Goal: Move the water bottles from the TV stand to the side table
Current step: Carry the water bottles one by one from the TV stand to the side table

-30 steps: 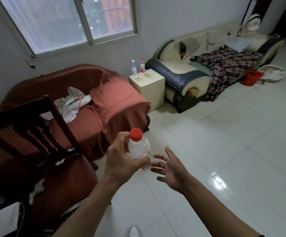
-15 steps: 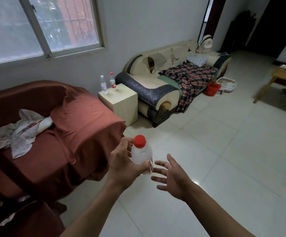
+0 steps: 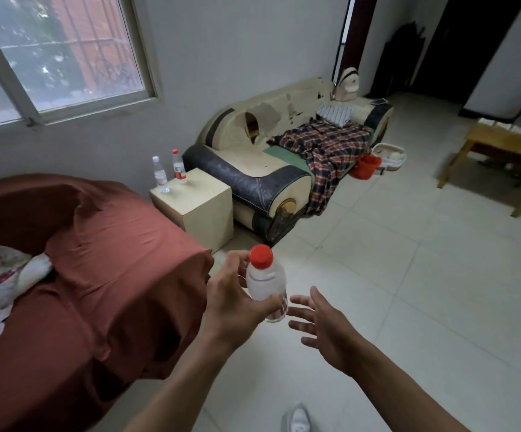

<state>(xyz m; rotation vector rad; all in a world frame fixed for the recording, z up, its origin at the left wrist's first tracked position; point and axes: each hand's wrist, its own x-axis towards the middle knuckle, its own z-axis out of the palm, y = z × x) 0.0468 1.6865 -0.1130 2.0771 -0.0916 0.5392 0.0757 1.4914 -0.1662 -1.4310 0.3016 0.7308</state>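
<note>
My left hand grips a clear water bottle with a red cap, held upright in front of me over the floor. Beside it, my right hand is spread with straight fingers and holds nothing. Ahead stands the cream side table, a box-shaped block between two sofas. Two bottles stand at its back edge: one with a white cap and one with a red cap and red label. The TV stand is out of view.
A sofa under a rust-red cover fills the left, with crumpled cloth on it. A worn cream and black sofa with a plaid blanket lies beyond the table. A red bucket, a wooden table and pale tiled floor are to the right.
The view has swung right and moved closer to the side table; the dark wooden chair has left the frame. My left hand still holds the bottle and my right stays spread beside it.
</note>
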